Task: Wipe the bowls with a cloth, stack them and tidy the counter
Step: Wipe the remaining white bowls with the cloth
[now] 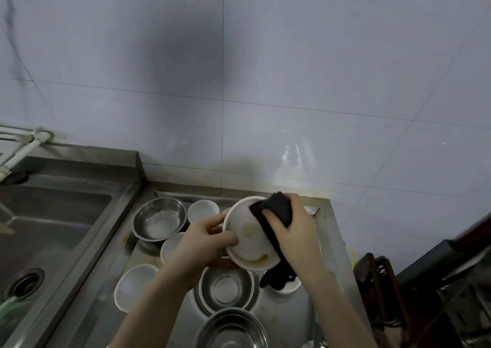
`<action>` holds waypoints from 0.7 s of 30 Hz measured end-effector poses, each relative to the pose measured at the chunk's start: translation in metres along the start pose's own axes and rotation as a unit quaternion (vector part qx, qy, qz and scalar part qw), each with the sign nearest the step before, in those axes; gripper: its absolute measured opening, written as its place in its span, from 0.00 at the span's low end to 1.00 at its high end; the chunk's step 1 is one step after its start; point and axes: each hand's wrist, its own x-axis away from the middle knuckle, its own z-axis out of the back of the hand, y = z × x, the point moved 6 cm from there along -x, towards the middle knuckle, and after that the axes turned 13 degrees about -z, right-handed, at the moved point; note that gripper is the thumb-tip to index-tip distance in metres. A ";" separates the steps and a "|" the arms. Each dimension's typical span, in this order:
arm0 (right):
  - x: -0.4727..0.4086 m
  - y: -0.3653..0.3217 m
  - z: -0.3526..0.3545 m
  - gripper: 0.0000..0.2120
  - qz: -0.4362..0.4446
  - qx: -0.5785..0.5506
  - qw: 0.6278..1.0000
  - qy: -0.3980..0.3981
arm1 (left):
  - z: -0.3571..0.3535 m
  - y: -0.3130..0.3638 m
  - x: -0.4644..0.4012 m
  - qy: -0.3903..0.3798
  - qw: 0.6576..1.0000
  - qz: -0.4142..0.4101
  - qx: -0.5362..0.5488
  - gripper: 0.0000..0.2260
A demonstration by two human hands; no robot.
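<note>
My left hand (206, 244) grips the left rim of a white bowl (247, 244) held tilted above the counter, thumb inside the rim. The bowl has yellowish smears inside. My right hand (295, 230) holds a black cloth (276, 210) against the bowl's right inner side, and the cloth's tail hangs down below the bowl. Under and around them lie other bowls: a steel bowl (159, 218) at the back left, small white bowls (203, 209) (171, 246) (134, 286), and steel bowls (225, 286) (231, 330) in front.
A steel sink (50, 230) with a drain (24, 284) lies to the left, with white pipes (29, 145) at its back corner. The steel counter (332, 241) ends at the right, where dark clutter (385, 281) stands lower down. A tiled wall rises behind.
</note>
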 end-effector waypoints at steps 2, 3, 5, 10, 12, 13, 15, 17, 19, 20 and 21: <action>0.006 0.010 0.000 0.10 -0.023 -0.043 0.999 -0.002 | 0.004 0.002 -0.001 0.032 0.999 -0.020 0.006 0.20; 0.009 0.011 0.001 0.11 -0.030 -0.045 0.999 -0.001 | 0.007 0.004 -0.002 0.038 0.999 -0.028 0.001 0.20; 0.010 0.010 0.005 0.13 -0.027 -0.006 0.999 0.020 | 0.009 0.008 -0.005 0.002 0.998 -0.038 -0.044 0.21; 0.008 -0.026 -0.007 0.12 0.154 0.278 0.948 -0.018 | -0.002 0.013 -0.014 -0.196 0.936 0.013 -0.294 0.16; 0.010 -0.034 -0.010 0.11 0.179 0.303 0.936 -0.019 | -0.002 0.016 -0.018 -0.205 0.924 0.012 -0.322 0.15; 0.009 -0.031 -0.007 0.11 0.149 0.272 0.951 -0.005 | 0.001 0.020 -0.020 -0.189 0.932 -0.002 -0.309 0.16; 0.008 -0.015 0.002 0.12 0.040 0.148 0.988 0.030 | 0.008 0.023 -0.019 -0.132 0.959 -0.028 -0.250 0.19; 0.011 0.005 0.003 0.12 -0.034 0.049 0.997 0.048 | 0.014 0.020 -0.015 -0.071 0.972 -0.054 -0.218 0.21; 0.016 0.013 -0.001 0.12 -0.043 0.032 0.998 0.038 | 0.015 0.013 -0.010 -0.051 0.971 -0.075 -0.222 0.22; 0.017 0.012 -0.001 0.12 -0.021 0.055 0.998 0.028 | 0.015 0.009 -0.010 -0.062 0.968 -0.082 -0.229 0.23; 0.017 0.008 -0.004 0.11 0.015 0.094 0.995 0.008 | 0.012 0.008 -0.010 -0.085 0.961 -0.086 -0.247 0.23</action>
